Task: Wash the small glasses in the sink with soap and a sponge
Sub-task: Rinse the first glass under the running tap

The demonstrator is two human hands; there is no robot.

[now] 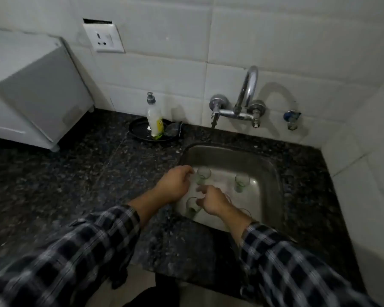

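Three small clear glasses stand in the steel sink (273, 173): one at the back left (204, 175), one at the back right (241, 183) and one at the near left (191, 206). My left hand (175, 185) hovers over the sink's left edge with loosely curled fingers, fingertips just beside the back-left glass, holding nothing. Over the sink's middle, my right hand (213, 201) has spread fingers that reach the rim of the near-left glass without a clear grip. A thin curved rim shows behind my right wrist. The soap bottle (155, 120) and a dark sponge (173, 130) sit on a black plate (138, 130).
A chrome tap (246, 91) is mounted on the tiled wall above the sink, with a blue valve (292, 117) to its right. A white appliance (36, 89) stands at the back left of the dark granite counter (75, 173). A wall socket (103, 37) is above.
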